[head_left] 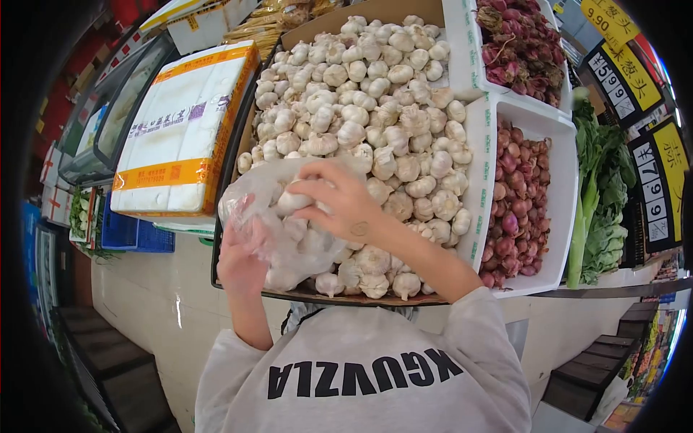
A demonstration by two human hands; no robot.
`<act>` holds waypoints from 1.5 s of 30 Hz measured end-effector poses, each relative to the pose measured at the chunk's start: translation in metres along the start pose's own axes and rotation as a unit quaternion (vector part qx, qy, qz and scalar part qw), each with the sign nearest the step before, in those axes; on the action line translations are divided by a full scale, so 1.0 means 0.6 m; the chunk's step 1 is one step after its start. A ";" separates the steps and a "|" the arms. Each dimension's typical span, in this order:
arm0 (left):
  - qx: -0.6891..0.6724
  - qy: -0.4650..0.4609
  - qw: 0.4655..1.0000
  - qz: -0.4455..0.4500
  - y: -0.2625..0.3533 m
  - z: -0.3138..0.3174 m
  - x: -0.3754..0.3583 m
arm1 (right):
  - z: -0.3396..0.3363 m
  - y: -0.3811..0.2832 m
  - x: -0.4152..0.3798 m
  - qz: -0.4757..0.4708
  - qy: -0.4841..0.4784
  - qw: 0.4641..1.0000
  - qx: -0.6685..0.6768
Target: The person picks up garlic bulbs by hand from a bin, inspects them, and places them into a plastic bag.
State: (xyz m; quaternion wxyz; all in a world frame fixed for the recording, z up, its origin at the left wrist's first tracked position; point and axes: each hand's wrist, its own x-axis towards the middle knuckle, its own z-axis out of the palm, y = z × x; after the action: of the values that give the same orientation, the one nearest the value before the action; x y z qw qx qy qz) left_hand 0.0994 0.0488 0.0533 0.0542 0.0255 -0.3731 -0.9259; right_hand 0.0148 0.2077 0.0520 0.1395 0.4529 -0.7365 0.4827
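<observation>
My left hand (249, 252) grips a clear plastic bag (249, 189) and shows partly through its film. Several pale bulbs show through the lower part of the bag. My right hand (339, 196) reaches across to the bag's mouth, fingers closed around a white garlic bulb (290, 202). Both hands are over the near left part of a wide bin of loose garlic (382, 137), and the bag covers some of the bulbs there.
Small red shallots (516, 202) fill a white foam box (567, 216) at right, with darker red onions (521, 50) behind. Leafy greens (603, 195) and price signs (658, 184) stand farther right. A taped foam box (170, 130) and a blue crate (141, 232) lie left.
</observation>
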 end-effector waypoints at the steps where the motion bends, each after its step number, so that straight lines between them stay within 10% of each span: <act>1: -0.012 -0.003 1.000 0.012 0.004 0.001 -0.003 | 0.006 0.002 0.005 0.031 -0.039 0.999 0.011; 7: -0.147 -0.039 0.988 0.007 0.004 -0.040 -0.002 | 0.017 0.024 0.007 -0.034 -0.023 0.999 0.018; 14: -0.198 -0.006 0.979 -0.044 -0.009 -0.057 0.017 | -0.192 0.110 -0.057 0.268 0.215 0.932 -0.115; 21: -0.139 0.065 0.985 -0.074 -0.018 -0.027 0.045 | -0.192 0.125 -0.121 0.476 0.058 0.786 -0.389; 28: -0.116 -0.006 0.988 -0.104 -0.009 -0.085 0.052 | -0.167 0.147 -0.136 0.448 0.057 0.750 -0.483; 30: -0.098 0.027 0.990 -0.101 -0.006 -0.100 0.050 | -0.184 0.137 -0.141 0.458 0.143 0.836 -0.268; 35: -0.108 0.114 0.980 -0.121 -0.002 -0.080 0.052 | -0.180 0.043 -0.104 0.448 0.175 0.855 0.192; 40: -0.122 0.180 0.964 -0.152 0.000 -0.047 0.062 | -0.147 0.025 -0.090 0.351 0.147 0.855 0.351; 45: -0.147 -0.009 0.976 -0.159 -0.007 -0.076 0.060 | -0.074 0.012 -0.040 0.275 0.131 0.845 0.440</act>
State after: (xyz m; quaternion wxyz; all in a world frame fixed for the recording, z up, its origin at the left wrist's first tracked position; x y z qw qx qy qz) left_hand 0.0674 0.0160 0.0174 -0.0936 0.0680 -0.2247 -0.9675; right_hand 0.0119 0.2587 0.0541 -0.1179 0.1784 -0.5156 0.8297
